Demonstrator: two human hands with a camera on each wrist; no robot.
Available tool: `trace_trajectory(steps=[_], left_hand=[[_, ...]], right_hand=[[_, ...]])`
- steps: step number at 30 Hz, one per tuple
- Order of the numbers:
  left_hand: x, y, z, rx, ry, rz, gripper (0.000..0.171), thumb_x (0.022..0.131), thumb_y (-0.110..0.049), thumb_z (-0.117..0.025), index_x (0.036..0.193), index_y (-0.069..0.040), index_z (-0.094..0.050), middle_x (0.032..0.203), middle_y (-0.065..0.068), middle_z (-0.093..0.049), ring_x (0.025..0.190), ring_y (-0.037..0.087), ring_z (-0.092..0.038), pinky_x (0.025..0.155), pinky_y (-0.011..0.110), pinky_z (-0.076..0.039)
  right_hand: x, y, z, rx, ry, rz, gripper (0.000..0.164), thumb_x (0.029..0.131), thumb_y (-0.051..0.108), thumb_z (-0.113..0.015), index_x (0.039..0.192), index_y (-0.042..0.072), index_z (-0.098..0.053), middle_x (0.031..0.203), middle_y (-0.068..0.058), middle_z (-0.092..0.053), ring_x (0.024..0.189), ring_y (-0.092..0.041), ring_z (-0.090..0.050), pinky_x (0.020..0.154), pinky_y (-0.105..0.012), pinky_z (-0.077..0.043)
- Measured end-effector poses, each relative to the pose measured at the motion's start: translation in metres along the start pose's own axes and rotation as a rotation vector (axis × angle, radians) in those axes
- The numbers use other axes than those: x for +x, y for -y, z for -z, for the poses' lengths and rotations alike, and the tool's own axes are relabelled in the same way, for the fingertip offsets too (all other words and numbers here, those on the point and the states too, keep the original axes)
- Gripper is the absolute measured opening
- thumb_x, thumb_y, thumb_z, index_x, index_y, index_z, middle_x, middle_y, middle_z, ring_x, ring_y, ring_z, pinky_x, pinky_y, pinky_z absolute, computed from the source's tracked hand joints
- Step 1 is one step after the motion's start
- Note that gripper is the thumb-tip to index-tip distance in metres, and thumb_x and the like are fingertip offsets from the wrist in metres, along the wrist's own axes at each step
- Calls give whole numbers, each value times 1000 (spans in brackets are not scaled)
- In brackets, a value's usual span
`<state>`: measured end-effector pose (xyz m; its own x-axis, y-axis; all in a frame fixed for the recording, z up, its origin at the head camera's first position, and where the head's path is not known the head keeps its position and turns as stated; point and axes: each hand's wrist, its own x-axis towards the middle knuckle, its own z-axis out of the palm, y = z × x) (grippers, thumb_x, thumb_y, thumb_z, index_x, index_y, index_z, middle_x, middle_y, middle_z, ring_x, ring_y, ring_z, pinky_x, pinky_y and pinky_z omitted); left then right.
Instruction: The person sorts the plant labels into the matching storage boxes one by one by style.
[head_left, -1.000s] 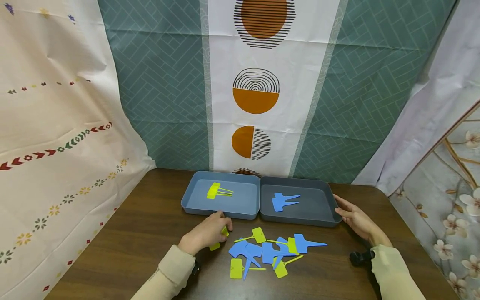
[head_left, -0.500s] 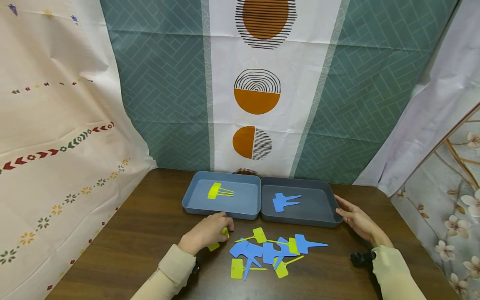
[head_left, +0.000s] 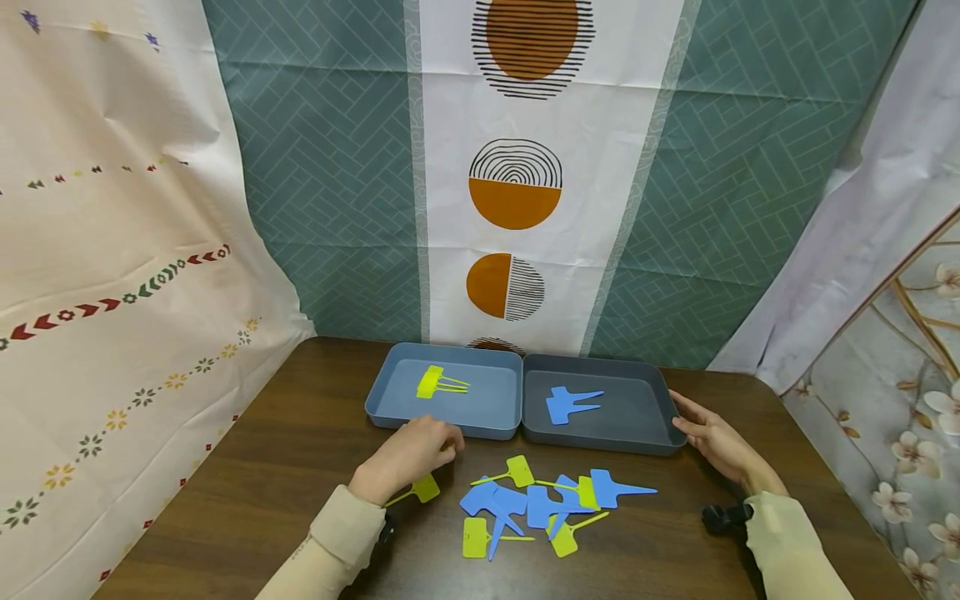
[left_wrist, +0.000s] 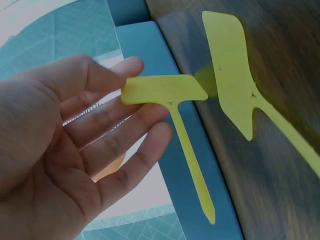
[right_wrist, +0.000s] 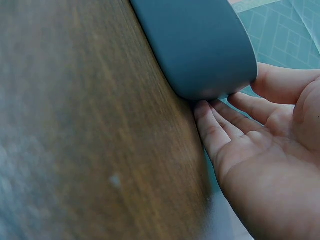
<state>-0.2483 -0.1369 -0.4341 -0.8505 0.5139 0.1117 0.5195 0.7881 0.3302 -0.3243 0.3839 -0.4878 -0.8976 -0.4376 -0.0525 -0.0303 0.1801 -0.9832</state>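
My left hand (head_left: pixel 416 454) pinches a yellow T-shaped plant label (left_wrist: pixel 160 90) between thumb and fingertips, its pointed stem hanging free in the left wrist view. Below that hand a second yellow label (head_left: pixel 425 489) lies on the table. My right hand (head_left: pixel 716 442) rests against the right end of the dark grey tray (head_left: pixel 600 439); in the right wrist view its fairly straight fingers (right_wrist: pixel 212 130) touch the tray's corner. Several yellow labels (head_left: pixel 429 382) lie in the blue-grey tray (head_left: pixel 480 423). Blue labels (head_left: pixel 558 407) lie in the dark one.
In front of the trays, blue labels (head_left: pixel 540 507) and yellow labels (head_left: pixel 474 537) lie in a loose, overlapping pile on the brown wooden table (head_left: pixel 300 467). The two trays stand side by side before a patterned curtain (head_left: pixel 345 208).
My left hand has risen slightly from the table with one yellow label, and the other yellow label beneath it now shows more fully. The right hand stays at the dark tray.
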Motion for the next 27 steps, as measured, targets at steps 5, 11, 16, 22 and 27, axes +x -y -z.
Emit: trace_trajectory(steps=[5,11,16,22,27], left_hand=[[0,1,0,33,-41,-12,15,95,1,-68,95,-7,-81,89,2,-74,70,9,-56,63,26,-48],[1,3,-1,12,-7,7,21,89,9,-70,97,-8,-81,96,4,-75,74,11,-57,66,27,-50],[1,8,0,-87,23,-2,27,89,13,-69,104,-7,-79,104,6,-75,86,16,-62,73,30,-53],[3,15,3,-238,12,-3,25,92,7,-74,113,-5,-74,100,4,-72,90,17,-66,76,33,-57],[5,18,5,-293,-11,10,24,92,0,-77,116,-6,-73,94,-2,-72,86,14,-67,75,32,-57]], right_hand=[[0,0,0,-6,3,-5,72,113,13,-43,165,1,6,169,-26,18,152,-52,15,116,-72,5],[-1,1,2,-58,9,-12,71,113,16,-42,165,3,5,170,-25,14,153,-51,9,123,-39,-22],[1,1,1,-54,8,-13,71,113,15,-42,165,2,5,170,-26,15,153,-51,10,123,-62,-7],[2,-1,2,-29,5,-4,71,113,14,-42,165,1,5,169,-26,16,153,-52,11,116,-72,3],[1,-1,2,-30,6,1,71,113,14,-42,165,1,5,169,-27,16,153,-51,11,125,-59,-7]])
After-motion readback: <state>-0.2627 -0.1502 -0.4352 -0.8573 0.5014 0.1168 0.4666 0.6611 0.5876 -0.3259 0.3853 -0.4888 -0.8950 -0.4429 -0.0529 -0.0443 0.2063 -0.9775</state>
